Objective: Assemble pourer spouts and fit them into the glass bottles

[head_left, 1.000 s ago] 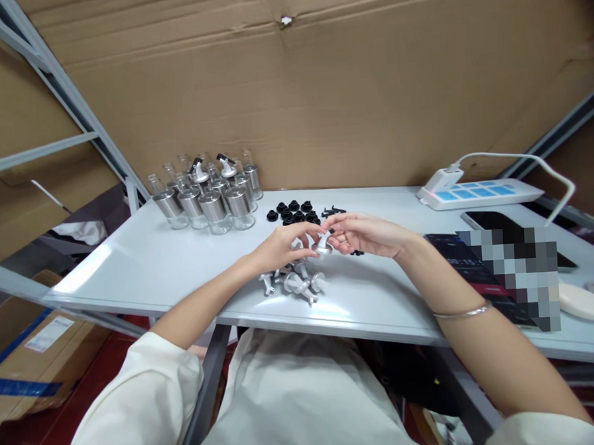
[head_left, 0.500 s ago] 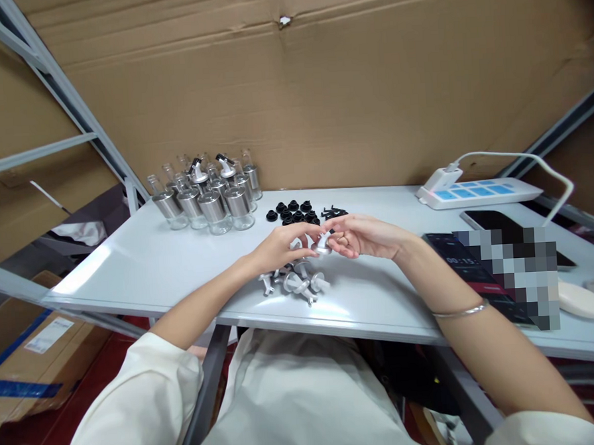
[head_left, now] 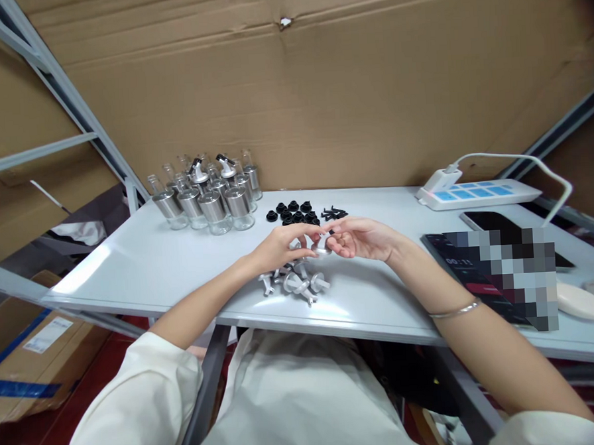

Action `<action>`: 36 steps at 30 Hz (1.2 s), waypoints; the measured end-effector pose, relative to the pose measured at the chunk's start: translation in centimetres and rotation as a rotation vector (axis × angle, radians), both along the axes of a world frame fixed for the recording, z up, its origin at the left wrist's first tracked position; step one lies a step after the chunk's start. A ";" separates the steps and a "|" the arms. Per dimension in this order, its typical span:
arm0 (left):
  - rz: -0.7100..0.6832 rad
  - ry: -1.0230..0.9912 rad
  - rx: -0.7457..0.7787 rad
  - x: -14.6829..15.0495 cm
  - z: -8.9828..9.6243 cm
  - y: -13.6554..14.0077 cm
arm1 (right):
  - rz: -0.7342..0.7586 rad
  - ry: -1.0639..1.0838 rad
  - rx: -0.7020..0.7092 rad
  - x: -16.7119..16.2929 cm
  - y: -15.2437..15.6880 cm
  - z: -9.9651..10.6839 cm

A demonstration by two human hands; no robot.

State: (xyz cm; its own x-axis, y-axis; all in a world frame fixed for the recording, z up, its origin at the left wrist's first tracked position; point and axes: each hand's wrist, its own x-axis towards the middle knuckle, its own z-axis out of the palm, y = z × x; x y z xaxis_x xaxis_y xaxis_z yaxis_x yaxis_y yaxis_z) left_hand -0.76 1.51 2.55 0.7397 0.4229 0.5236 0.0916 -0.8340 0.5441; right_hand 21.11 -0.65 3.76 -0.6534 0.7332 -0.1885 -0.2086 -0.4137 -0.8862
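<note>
Over the middle of the table, my left hand [head_left: 284,244] pinches a grey-white pour spout [head_left: 322,246] by its round base. My right hand [head_left: 363,237] meets it from the other side, thumb and fingers closed at the spout's top on a small black piece [head_left: 331,232], which they mostly cover. Just below the hands lies a loose pile of similar pour spouts [head_left: 296,283]. Beyond the fingers are several black ribbed stoppers [head_left: 295,216], and to their right a little heap of thin black parts [head_left: 334,212].
Glass bottles with steel sleeves [head_left: 211,204] stand together at the back left, two topped with spouts. At the right are a power strip [head_left: 479,192] with a white cable, two phones [head_left: 459,267] and a pale rounded object [head_left: 582,299]. A cardboard wall [head_left: 320,102] closes the back.
My right hand has shifted slightly and its fingers now cover more of the spout's top. My left hand keeps its hold, and the piles stay as they were.
</note>
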 end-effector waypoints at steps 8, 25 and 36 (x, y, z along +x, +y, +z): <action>-0.016 -0.038 0.022 0.0 -0.2 0.2 | -0.054 -0.033 0.069 -0.3 -0.6 0.5; 0.085 -0.039 -0.057 -0.2 0.4 0.2 | -0.255 -0.133 0.219 -1.4 -1.1 1.1; 0.169 -0.058 -0.041 -0.1 0.2 0.3 | -0.250 -0.459 0.494 -2.0 -1.3 1.1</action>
State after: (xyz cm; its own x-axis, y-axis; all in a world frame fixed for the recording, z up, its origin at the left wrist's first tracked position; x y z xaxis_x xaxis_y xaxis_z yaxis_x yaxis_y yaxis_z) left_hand -0.84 1.76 2.76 0.6248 0.5609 0.5431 0.1961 -0.7861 0.5862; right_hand 19.12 -1.91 4.90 -0.3895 0.9210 -0.0112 0.1936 0.0700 -0.9786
